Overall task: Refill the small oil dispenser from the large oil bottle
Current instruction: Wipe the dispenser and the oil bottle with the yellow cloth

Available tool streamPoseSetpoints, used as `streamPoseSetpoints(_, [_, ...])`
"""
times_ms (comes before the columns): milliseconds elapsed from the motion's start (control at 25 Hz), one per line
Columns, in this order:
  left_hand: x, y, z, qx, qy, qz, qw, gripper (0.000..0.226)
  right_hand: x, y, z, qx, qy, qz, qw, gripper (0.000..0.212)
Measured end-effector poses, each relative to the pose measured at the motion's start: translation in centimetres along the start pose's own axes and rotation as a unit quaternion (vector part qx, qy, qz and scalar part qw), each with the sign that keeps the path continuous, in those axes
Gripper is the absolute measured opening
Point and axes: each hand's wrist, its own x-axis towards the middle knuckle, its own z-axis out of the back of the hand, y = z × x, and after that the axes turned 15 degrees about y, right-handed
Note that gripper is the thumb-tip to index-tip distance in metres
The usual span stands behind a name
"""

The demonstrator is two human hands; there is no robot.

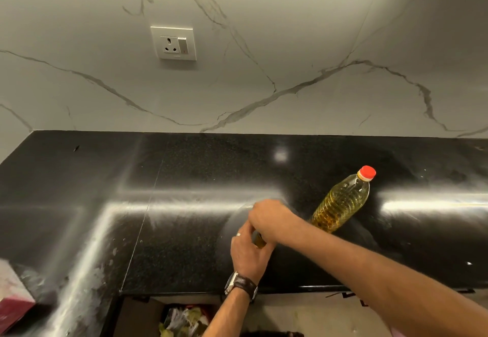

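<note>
The large oil bottle [340, 202], clear plastic with yellow oil and a red cap, stands on the black counter [158, 231] to the right of my hands. The small oil dispenser [258, 240] is almost hidden between my hands; only a sliver of yellowish glass shows. My left hand [248, 253], with a ring and a wristwatch, grips the dispenser's body from below. My right hand [272, 219] curls over its top. The top itself is hidden under the fingers.
A marble backsplash with a wall socket [173, 43] rises behind the counter. A red and white box [12, 297] sits at the counter's left front corner. Below the counter's front edge is a bin with scraps [184, 321].
</note>
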Motion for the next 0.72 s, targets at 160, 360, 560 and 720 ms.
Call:
streamPoseSetpoints(160, [-0.1, -0.2, 0.0, -0.005, -0.007, -0.015, 1.0, 0.053, -0.5, 1.1, -6.1, -0.133, -0.178, 0.062, 0.973, 0.022])
streamPoseSetpoints(360, [-0.3, 0.1, 0.2, 0.016, -0.017, -0.032, 0.999, 0.077, -0.4, -1.2, -14.2, 0.092, -0.391, 0.104, 0.91, 0.032])
streamPoseSetpoints(560, [0.3, 1.3, 1.1, 0.107, -0.01, -0.101, 0.989, 0.07, 0.0, 0.2, -16.6, 0.439, -0.45, 0.07, 0.774, 0.028])
streamPoseSetpoints(720, [0.1, 1.1, 1.8, 0.123, 0.017, -0.116, 0.985, 0.073, -0.3, 0.5, -16.5, 0.563, -0.454, 0.039, 0.689, 0.027])
